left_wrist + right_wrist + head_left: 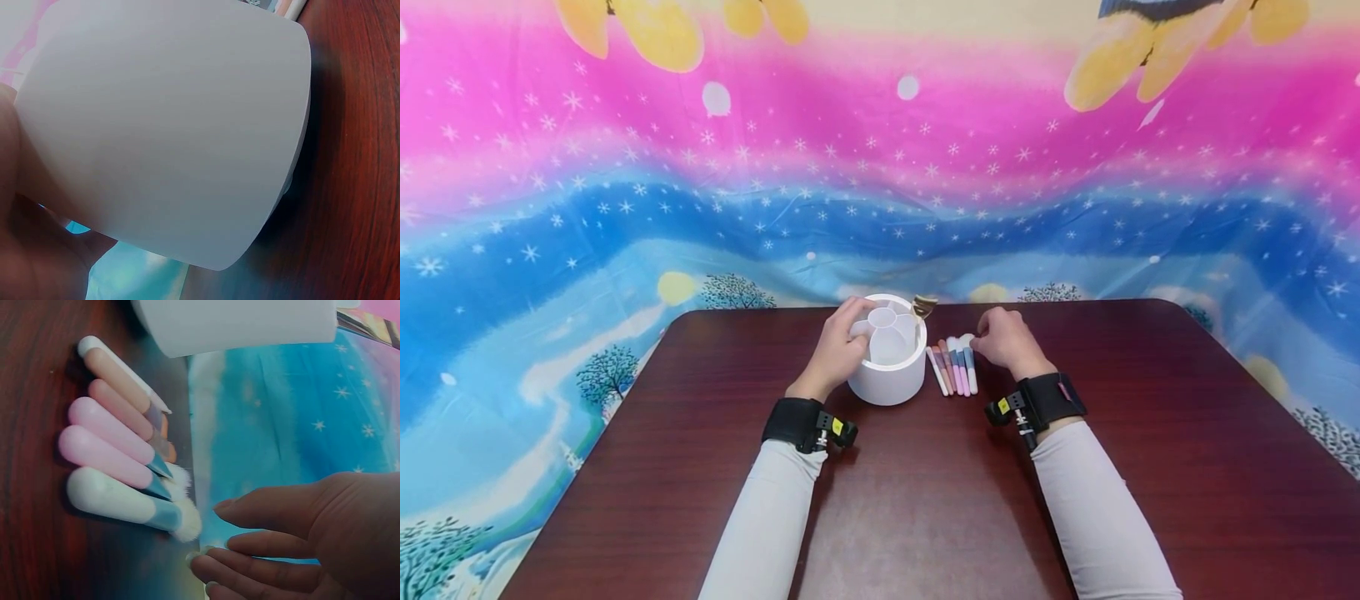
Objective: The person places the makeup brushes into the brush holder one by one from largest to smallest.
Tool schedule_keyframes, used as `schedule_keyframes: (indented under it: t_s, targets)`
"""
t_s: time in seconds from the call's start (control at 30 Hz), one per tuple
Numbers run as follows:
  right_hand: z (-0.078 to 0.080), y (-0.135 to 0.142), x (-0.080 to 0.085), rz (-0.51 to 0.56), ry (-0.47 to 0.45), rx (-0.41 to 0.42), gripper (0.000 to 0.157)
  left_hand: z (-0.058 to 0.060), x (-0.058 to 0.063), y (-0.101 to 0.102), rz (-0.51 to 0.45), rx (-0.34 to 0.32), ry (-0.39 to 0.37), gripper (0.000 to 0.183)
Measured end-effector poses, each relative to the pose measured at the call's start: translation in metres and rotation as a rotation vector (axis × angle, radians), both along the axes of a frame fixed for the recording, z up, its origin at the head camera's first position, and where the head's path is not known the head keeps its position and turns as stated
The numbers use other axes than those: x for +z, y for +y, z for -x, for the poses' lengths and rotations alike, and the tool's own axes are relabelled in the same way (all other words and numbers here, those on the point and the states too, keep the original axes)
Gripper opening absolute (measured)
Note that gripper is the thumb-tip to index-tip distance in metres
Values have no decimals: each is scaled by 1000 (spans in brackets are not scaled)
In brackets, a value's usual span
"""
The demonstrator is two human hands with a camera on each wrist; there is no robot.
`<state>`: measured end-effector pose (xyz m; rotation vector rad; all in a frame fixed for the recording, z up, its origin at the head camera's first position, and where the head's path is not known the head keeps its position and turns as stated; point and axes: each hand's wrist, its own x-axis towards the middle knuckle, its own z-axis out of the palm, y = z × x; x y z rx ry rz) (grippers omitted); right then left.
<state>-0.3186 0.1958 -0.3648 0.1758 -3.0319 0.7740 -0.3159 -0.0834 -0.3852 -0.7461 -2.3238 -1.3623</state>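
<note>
My left hand (838,350) grips the rim of a white round divided organizer (887,385), thumb inside and fingers over the far left side. The organizer's wall (169,125) fills most of the left wrist view. A gold metal tool with a curved end (924,306) leans up from a right-hand compartment. To the right of the organizer lie several makeup brushes (112,440), side by side, with white, tan and pink handles. Beside their bristle ends is my right hand (1009,343). The right wrist view shows its thumb and fingers apart, holding nothing, near the rightmost white-handled brush (115,499).
Everything stands on a dark reddish-brown wooden table (917,508), near its far edge. Behind it hangs a patterned cloth (865,167) in pink and blue. Each wrist wears a black strap (1052,402) with a small camera.
</note>
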Motion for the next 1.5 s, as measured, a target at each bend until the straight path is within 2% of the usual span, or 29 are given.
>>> schedule_keyframes:
  t_s: [0.13,0.33,0.5,0.8,0.93,1.07,1.2,1.3,1.43,1.5]
  targets:
    - [1,-2,-5,-27,-31,-11,11,0,0,0,2,1,7,45]
    - [2,-4,-14,-49,-69,-23,36,0,0,0,8,2,-1,44]
    - [3,-4,-18,-45,-72,-39,38,-1,1,0,9,3,-15,45]
    - [5,-2,-18,-80,-101,-48,33,-2,2,0,0,0,-10,45]
    - [4,0,-18,-64,-104,-42,27,-2,2,0,-4,-1,-16,45]
    - [4,4,-15,-19,-66,-59,31,-2,1,0,-1,-1,-18,45]
    - [2,7,-7,36,15,-74,39,-1,0,0,-5,-3,-14,45]
    - [0,6,1,68,98,-73,34,0,0,0,-8,-2,-16,46]
    - [-4,4,14,125,174,-66,12,1,-1,0,-2,3,-21,47]
    - [-5,3,21,161,193,-61,16,1,-2,0,7,9,-15,47]
